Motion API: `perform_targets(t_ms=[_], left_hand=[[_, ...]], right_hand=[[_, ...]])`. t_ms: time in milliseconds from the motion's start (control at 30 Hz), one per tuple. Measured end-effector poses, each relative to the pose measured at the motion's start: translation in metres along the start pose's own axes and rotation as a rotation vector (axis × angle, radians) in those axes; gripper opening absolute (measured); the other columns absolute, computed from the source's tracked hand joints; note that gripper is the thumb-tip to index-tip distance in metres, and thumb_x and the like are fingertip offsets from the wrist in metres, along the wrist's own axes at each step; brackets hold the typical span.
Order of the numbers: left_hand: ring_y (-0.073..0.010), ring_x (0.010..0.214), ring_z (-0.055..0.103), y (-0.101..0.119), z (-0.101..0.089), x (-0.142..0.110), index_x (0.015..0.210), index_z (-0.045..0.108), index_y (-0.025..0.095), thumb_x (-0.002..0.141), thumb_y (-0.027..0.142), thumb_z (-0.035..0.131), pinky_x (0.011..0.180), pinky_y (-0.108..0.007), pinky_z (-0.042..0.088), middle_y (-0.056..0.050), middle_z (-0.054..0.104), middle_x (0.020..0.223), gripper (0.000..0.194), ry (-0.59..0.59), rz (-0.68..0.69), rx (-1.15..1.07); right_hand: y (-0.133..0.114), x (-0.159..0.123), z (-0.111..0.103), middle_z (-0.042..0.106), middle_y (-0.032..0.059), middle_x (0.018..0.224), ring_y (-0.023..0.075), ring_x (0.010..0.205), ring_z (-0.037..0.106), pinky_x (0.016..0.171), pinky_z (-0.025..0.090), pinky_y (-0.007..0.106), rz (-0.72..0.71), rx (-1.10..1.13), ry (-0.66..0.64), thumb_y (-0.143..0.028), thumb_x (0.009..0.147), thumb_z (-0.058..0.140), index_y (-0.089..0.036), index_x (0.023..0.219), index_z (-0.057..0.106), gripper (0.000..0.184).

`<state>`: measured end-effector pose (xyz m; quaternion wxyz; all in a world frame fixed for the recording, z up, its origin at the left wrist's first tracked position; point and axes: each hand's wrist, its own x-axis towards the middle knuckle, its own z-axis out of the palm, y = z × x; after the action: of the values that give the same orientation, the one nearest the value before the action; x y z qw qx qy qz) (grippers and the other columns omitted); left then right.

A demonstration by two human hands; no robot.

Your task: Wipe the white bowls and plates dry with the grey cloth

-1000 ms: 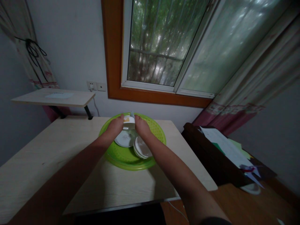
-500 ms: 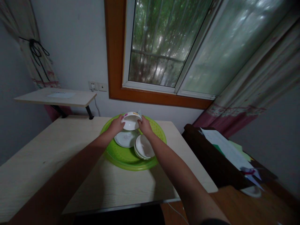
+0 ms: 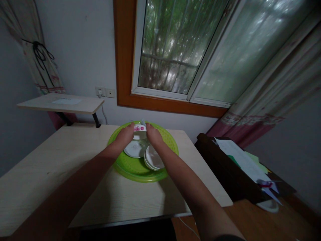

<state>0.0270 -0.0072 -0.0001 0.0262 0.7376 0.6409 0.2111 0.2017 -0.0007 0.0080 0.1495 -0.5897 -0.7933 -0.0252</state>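
Observation:
A white bowl with pink flowers is held between my two hands over the far part of a round green basin. My left hand grips its left side, and my right hand its right side, with a grey-green cloth-like bit showing beside the fingers. The bowl is tipped, so its flowered outer wall shows. Below it in the basin lies a white plate. Nested white bowls lean on their side to the right of the plate, partly behind my right forearm.
The basin stands on a pale wooden table. A raised shelf with a paper on it rises at the back left. To the right, a dark piece of furniture carries papers. A window is behind the table.
The bowl in my hands has turned, hiding much of its inside and bringing its pink-flowered outer wall into view. Both hands have drawn closer together. The plate and nested bowls look unmoved.

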Motion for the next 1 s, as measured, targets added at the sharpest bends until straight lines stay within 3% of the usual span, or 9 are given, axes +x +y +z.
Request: perform_targets(t_ms=[200, 333, 433, 633, 800, 1000], left_hand=[[-0.0245, 0.115, 0.064, -0.013, 0.009, 0.01, 0.131, 0.052, 0.015, 0.088, 0.017, 0.052, 0.099, -0.034, 0.049, -0.017, 0.067, 0.123, 0.043, 0.049, -0.055, -0.202], [-0.0208, 0.092, 0.071, -0.02, 0.02, 0.012, 0.133, 0.05, 0.013, 0.088, 0.023, 0.055, 0.075, -0.031, 0.059, -0.016, 0.066, 0.125, 0.046, -0.144, -0.065, -0.563], [-0.0183, 0.091, 0.07, -0.022, 0.023, 0.012, 0.137, 0.047, 0.014, 0.087, 0.017, 0.053, 0.069, -0.028, 0.061, -0.016, 0.062, 0.133, 0.051, -0.201, -0.066, -0.699], [-0.0239, 0.117, 0.063, -0.017, 0.013, 0.011, 0.129, 0.054, 0.013, 0.091, 0.017, 0.045, 0.1, -0.035, 0.051, -0.016, 0.066, 0.126, 0.039, -0.023, -0.007, -0.305], [-0.0254, 0.106, 0.068, -0.003, 0.004, 0.004, 0.13, 0.054, 0.012, 0.092, 0.018, 0.042, 0.095, -0.034, 0.05, -0.018, 0.071, 0.113, 0.04, -0.058, -0.019, -0.028], [-0.0243, 0.108, 0.067, -0.002, 0.001, 0.003, 0.126, 0.058, 0.013, 0.092, 0.018, 0.043, 0.097, -0.034, 0.048, -0.017, 0.071, 0.115, 0.037, -0.009, -0.024, -0.02]], right_hand=[[0.012, 0.007, 0.003, 0.07, 0.0119, 0.115, 0.0215, 0.101, 0.068, 0.087, 0.049, 0.028, 0.098, 0.184, 0.076, -0.017, 0.1, 0.036, -0.016, 0.125, 0.052, 0.03], [0.018, 0.008, 0.005, 0.072, 0.0115, 0.111, 0.0216, 0.1, 0.068, 0.085, 0.049, 0.027, 0.143, 0.245, 0.098, -0.019, 0.1, 0.037, -0.015, 0.124, 0.053, 0.03], [0.019, 0.008, 0.007, 0.072, 0.0121, 0.111, 0.0231, 0.102, 0.068, 0.086, 0.05, 0.028, 0.151, 0.242, 0.071, -0.021, 0.099, 0.039, -0.015, 0.123, 0.055, 0.029], [0.015, 0.006, 0.007, 0.071, 0.0134, 0.111, 0.024, 0.1, 0.068, 0.086, 0.051, 0.031, 0.135, 0.144, 0.037, -0.02, 0.099, 0.04, -0.015, 0.125, 0.051, 0.029], [0.004, 0.0, 0.004, 0.067, 0.017, 0.115, 0.0252, 0.094, 0.069, 0.083, 0.053, 0.037, 0.019, -0.034, 0.003, -0.013, 0.099, 0.032, -0.015, 0.124, 0.049, 0.031], [0.002, 0.0, 0.002, 0.068, 0.0165, 0.114, 0.0256, 0.094, 0.069, 0.083, 0.052, 0.036, 0.037, 0.002, 0.036, -0.013, 0.098, 0.033, -0.015, 0.125, 0.05, 0.031]])
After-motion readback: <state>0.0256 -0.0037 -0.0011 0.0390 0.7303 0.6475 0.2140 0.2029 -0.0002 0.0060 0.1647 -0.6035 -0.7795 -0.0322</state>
